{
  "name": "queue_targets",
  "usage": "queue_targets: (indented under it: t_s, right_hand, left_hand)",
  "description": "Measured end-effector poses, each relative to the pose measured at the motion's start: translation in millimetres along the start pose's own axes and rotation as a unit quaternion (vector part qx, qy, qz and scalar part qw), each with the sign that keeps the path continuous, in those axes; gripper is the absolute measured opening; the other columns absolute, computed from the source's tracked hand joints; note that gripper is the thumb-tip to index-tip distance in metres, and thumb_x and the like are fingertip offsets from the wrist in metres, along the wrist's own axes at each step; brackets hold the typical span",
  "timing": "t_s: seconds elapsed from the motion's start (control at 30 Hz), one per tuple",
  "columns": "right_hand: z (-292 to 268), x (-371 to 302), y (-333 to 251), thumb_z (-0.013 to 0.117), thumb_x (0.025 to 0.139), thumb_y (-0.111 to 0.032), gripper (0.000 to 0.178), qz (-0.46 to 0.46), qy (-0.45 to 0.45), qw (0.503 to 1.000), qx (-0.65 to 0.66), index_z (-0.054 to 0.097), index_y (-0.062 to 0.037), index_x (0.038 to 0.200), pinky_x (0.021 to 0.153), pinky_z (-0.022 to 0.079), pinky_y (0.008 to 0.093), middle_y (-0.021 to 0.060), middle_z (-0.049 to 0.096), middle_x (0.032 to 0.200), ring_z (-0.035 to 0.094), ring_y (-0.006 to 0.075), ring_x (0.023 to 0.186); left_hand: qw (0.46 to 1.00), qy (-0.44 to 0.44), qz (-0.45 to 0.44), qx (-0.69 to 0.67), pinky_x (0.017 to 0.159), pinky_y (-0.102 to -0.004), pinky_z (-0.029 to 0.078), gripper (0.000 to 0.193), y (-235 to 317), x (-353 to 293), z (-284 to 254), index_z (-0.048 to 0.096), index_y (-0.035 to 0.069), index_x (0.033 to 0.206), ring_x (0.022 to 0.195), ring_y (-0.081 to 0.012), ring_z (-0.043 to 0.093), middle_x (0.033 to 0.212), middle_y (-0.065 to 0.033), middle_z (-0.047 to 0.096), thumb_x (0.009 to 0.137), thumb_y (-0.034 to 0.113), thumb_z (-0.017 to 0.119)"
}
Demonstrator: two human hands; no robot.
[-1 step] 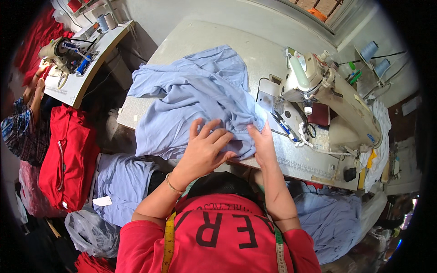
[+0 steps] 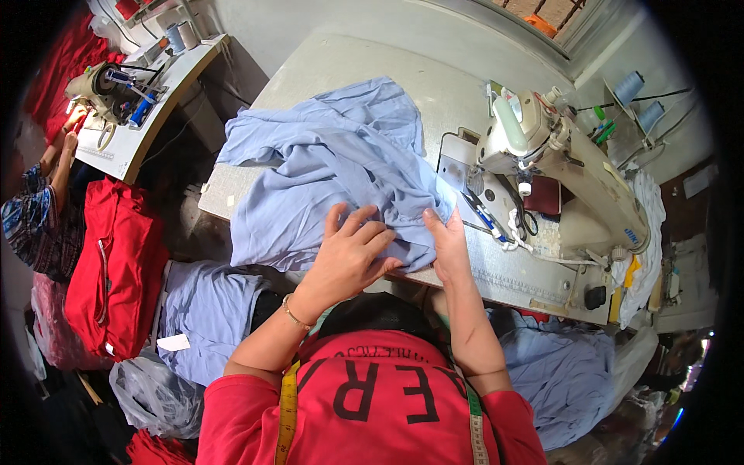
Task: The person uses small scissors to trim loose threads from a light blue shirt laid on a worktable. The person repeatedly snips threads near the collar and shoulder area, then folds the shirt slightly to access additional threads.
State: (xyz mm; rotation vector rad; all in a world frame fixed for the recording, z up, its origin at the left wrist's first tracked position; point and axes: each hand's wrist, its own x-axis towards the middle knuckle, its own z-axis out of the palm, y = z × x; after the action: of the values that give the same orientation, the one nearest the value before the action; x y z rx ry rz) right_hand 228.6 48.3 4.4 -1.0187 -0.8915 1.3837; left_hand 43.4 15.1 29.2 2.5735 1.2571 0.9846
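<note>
Hands point(image 2: 387, 248) on crumpled blue garment point(image 2: 325, 170)

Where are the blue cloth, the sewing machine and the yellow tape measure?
blue cloth point(image 2: 325, 163), head view, on the crumpled middle of the fabric.
sewing machine point(image 2: 589, 174), head view, on its cream arm.
yellow tape measure point(image 2: 287, 411), head view, on the strip over the red shirt.

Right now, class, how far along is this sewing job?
Done: nothing visibly stitched. In hand: left hand and right hand flatten the blue cloth on the table. Left: the cloth is not yet under the sewing machine; more blue cloth lies below.
</note>
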Motion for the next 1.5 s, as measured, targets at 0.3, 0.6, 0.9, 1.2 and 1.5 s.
queue_targets:
  t_s: [0.3,0.6,0.9,1.2,1.5]
  right_hand:
    - [2,-3,-8,0.054,0.09,-0.01,0.041,0.028,-0.045,0.976,0.21,0.04,-0.0033,0.128,0.095,0.042,0.0371,0.0092,0.053,0.12,0.053,0.0212,0.109]
    - [11,-13,-21,0.054,0.091,-0.012,0.045,0.034,-0.067,0.977,0.2,0.036,-0.003,0.131,0.094,0.043,0.0367,0.0102,0.051,0.123,0.052,0.0219,0.11]
    - [27,-24,-23,0.057,0.089,-0.013,0.049,-0.03,-0.039,0.987,0.152,0.036,-0.0018,0.131,0.094,0.042,0.0351,0.0101,0.052,0.122,0.053,0.0207,0.109]
    - [23,-22,-22,0.055,0.089,-0.01,0.047,-0.012,-0.035,0.978,0.207,0.035,-0.0023,0.131,0.095,0.042,0.0364,0.0106,0.052,0.122,0.053,0.0216,0.11]
    - [25,-25,-22,0.055,0.089,-0.01,0.046,-0.018,-0.052,0.981,0.185,0.036,-0.0023,0.131,0.094,0.043,0.0351,0.0101,0.052,0.121,0.053,0.0204,0.108]
  left_hand:
    - [0.998,0.013,0.015,-0.062,0.09,-0.0426,0.034,0.031,-4,1,6,0.059,0.005,0.096,0.099,-0.0242,0.052,0.098,-0.0075,0.058,0.075,0.026,0.069]
    - [0.963,0.164,-0.052,-0.207,0.063,-0.036,0.042,0.017,9,14,8,0.06,0.003,0.084,0.071,-0.0269,0.053,0.08,-0.0096,0.055,0.072,0.009,0.071]
    - [0.964,0.23,-0.034,-0.131,0.059,-0.0363,0.041,0.017,8,24,24,0.057,0.001,0.083,0.066,-0.0291,0.051,0.075,-0.0108,0.051,0.07,0.0,0.068]
    - [0.87,0.186,-0.164,-0.426,0.064,-0.0279,0.037,0.009,0,2,30,0.045,0.001,0.086,0.071,-0.019,0.041,0.081,-0.0082,0.041,0.091,0.007,0.05]
    - [0.953,0.229,-0.047,-0.195,0.062,-0.0358,0.042,0.017,12,14,20,0.056,0.002,0.084,0.071,-0.0284,0.051,0.081,-0.0108,0.052,0.071,-0.001,0.068]
